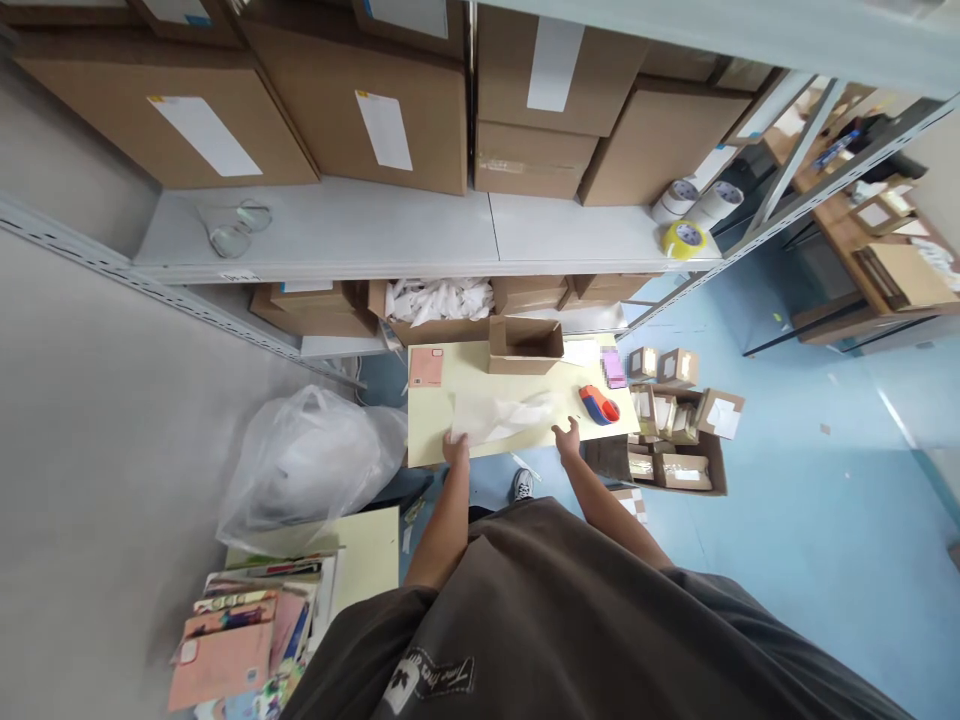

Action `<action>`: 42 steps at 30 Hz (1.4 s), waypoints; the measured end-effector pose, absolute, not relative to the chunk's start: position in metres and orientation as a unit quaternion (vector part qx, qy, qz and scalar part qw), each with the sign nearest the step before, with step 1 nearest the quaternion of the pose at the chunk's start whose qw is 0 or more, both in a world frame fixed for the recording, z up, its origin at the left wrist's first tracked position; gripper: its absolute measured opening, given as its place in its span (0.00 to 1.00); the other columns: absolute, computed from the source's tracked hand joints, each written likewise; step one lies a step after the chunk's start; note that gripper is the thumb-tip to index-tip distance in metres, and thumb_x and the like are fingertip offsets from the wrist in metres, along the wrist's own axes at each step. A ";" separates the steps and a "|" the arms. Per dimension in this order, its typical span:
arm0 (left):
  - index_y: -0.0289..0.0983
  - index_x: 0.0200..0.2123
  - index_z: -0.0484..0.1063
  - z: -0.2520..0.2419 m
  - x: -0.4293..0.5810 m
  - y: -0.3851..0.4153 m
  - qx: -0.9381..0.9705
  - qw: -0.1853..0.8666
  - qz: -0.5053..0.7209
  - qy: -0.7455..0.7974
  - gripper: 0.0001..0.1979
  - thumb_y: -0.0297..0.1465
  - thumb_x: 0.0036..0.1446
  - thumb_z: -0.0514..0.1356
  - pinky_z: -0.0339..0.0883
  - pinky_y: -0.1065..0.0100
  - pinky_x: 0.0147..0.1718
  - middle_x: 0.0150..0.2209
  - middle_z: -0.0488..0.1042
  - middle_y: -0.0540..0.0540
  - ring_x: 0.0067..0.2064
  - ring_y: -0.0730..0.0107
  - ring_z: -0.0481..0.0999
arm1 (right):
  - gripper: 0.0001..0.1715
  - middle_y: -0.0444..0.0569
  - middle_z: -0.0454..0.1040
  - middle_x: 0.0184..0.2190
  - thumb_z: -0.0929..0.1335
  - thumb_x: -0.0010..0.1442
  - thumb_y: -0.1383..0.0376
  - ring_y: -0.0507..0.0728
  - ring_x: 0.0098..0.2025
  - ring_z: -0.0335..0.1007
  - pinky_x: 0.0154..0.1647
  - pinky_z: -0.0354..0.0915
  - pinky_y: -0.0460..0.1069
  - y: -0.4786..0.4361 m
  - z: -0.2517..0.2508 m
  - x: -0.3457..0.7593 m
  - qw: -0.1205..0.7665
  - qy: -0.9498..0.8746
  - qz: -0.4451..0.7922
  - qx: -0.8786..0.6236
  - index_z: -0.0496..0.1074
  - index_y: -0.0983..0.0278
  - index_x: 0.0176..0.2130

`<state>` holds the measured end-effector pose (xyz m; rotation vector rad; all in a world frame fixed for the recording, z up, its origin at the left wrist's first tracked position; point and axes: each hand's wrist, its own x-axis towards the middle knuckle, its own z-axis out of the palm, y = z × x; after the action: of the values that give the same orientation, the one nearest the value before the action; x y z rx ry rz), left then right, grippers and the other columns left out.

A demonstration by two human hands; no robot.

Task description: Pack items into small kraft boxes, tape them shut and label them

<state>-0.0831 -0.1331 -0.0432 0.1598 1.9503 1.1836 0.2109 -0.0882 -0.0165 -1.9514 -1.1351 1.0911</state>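
Observation:
My left hand rests on the near left corner of a crumpled white sheet of wrapping paper that lies on a small pale yellow table; the fingers look closed on the paper's edge. At the table's near edge my right hand hovers with its fingers spread, holding nothing. An orange and blue tape dispenser lies just right of that hand. An open small cardboard box stands at the table's far side, and a pink booklet lies at the far left corner.
Grey metal shelving holds large cardboard boxes, tape rolls and glasses. A carton of small boxes sits on the blue floor to the right. A clear plastic bag and a pile of books are to the left.

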 end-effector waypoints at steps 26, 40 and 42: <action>0.43 0.78 0.53 -0.056 -0.098 -0.092 0.557 0.361 -0.041 0.747 0.59 0.47 0.48 0.75 0.44 0.43 0.75 0.82 0.37 0.38 0.80 0.34 0.32 | 0.44 0.58 0.61 0.75 0.69 0.59 0.73 0.69 0.72 0.58 0.70 0.62 0.61 -0.017 -0.039 0.188 0.070 -0.706 0.311 -0.632 0.65 0.62 0.72; 0.46 0.79 0.51 -0.056 -0.109 -0.067 0.540 0.332 -0.069 0.770 0.58 0.45 0.50 0.74 0.45 0.47 0.76 0.82 0.37 0.43 0.81 0.37 0.32 | 0.19 0.56 0.82 0.54 0.65 0.63 0.75 0.66 0.65 0.69 0.65 0.68 0.60 -0.041 -0.059 0.262 0.080 -0.739 0.244 -0.623 0.84 0.62 0.43; 0.45 0.79 0.50 -0.054 -0.108 -0.063 0.542 0.332 -0.070 0.769 0.58 0.43 0.50 0.74 0.47 0.47 0.75 0.82 0.37 0.42 0.81 0.36 0.34 | 0.22 0.53 0.81 0.58 0.66 0.58 0.77 0.66 0.68 0.67 0.67 0.68 0.60 -0.060 -0.062 0.279 0.045 -0.724 0.288 -0.625 0.84 0.60 0.42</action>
<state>-0.1078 -0.0634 -0.0539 1.4153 2.0088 -0.1841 0.2785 -0.0602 -0.0621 -1.9107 -2.2113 0.8795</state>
